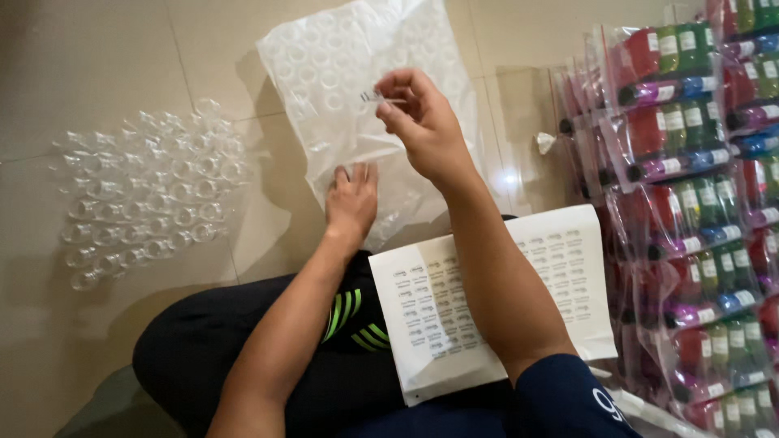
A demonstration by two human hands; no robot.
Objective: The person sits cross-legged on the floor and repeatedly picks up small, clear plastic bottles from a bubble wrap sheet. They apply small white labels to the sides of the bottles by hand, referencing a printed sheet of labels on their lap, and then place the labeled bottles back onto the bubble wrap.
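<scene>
While the left hand [351,201] lies spread on crinkly plastic bag [357,97], the right hand [422,122] pinches a small sticker [371,96].

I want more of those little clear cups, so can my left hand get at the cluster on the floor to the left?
Probably yes. The left hand rests on the plastic bag, and bare floor lies between it and the clear cups, with nothing in the way.

It looked like a home packing spot: pale floor tiles [97,49] served as workbench, bagged colourful bottles [690,162] stacked at the frame's right.
</scene>
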